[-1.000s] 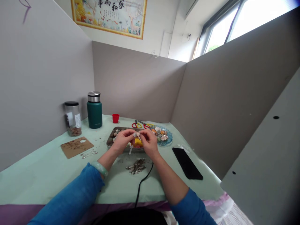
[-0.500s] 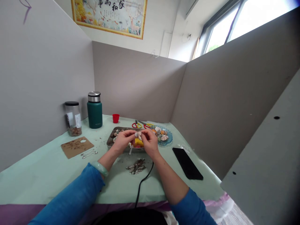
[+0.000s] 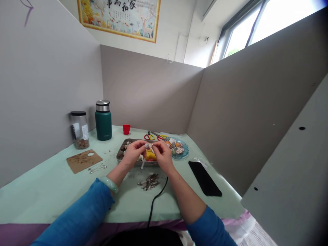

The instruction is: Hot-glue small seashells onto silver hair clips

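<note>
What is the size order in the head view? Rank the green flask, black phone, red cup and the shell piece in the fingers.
1. green flask and black phone: roughly alike; the phone lies flat and nearer, so not ranked apart.
2. red cup
3. shell piece, pinched between left hand and right hand

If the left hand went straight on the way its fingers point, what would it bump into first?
Probably the small pale piece pinched between both hands: the left hand points sideways at it, with the right hand right behind. Depth is hard to judge here.
</note>
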Motion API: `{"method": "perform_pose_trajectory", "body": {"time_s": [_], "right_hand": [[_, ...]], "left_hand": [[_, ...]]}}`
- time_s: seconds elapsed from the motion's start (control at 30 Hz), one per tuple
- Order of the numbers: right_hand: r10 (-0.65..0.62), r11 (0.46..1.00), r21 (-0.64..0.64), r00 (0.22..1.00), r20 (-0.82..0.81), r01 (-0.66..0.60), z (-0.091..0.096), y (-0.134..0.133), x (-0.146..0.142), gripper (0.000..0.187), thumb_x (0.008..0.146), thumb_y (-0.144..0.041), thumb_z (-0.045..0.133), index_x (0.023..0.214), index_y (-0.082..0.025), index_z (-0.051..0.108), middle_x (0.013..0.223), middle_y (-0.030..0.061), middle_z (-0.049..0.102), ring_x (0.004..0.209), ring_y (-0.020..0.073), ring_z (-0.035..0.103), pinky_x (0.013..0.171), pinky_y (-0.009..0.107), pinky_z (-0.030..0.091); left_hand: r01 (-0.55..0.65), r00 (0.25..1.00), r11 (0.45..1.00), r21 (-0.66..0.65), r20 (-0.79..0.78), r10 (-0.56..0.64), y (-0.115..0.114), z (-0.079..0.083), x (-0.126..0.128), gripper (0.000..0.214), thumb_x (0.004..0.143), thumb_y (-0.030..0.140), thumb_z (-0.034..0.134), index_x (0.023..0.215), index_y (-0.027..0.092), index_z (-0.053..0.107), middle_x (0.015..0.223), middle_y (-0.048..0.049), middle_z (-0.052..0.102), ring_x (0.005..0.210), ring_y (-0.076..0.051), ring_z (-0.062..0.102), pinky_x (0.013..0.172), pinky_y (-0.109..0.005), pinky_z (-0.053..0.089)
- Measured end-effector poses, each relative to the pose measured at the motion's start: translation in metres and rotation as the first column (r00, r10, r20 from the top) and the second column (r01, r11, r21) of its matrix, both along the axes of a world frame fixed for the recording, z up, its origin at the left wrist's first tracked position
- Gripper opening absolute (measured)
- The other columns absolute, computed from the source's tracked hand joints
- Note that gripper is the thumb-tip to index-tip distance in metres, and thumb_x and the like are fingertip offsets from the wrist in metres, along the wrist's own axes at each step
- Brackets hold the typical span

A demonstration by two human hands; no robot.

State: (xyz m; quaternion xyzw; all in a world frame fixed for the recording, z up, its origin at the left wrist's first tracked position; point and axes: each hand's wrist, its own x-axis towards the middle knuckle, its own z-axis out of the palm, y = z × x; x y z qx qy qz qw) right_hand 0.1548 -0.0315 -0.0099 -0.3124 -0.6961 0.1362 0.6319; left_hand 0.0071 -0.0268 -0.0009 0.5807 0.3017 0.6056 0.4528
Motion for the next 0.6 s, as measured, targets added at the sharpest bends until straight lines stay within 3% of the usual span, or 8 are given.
{"method": "perform_pose_trajectory", "body": {"time_s": [0.6], "right_hand": [[-0.007, 0.998, 0.059, 1.000, 0.021, 0.006, 0.0014, 0.0002, 0.0018, 0.010, 0.085, -0.022, 0.055, 0.083, -0.020, 0.064, 0.083, 0.0035, 0.061, 0.076, 0.0155, 0.056, 0.064, 0.027, 0.044]], "left_hand": [[-0.002, 1.000, 1.000, -0.020, -0.009, 0.002, 0.0000, 0.0004, -0.0002, 0.025, 0.067, 0.035, 0.074, 0.078, 0.014, 0.066, 0.059, 0.0017, 0.061, 0.044, -0.008, 0.050, 0.045, -0.020, 0.039]]}}
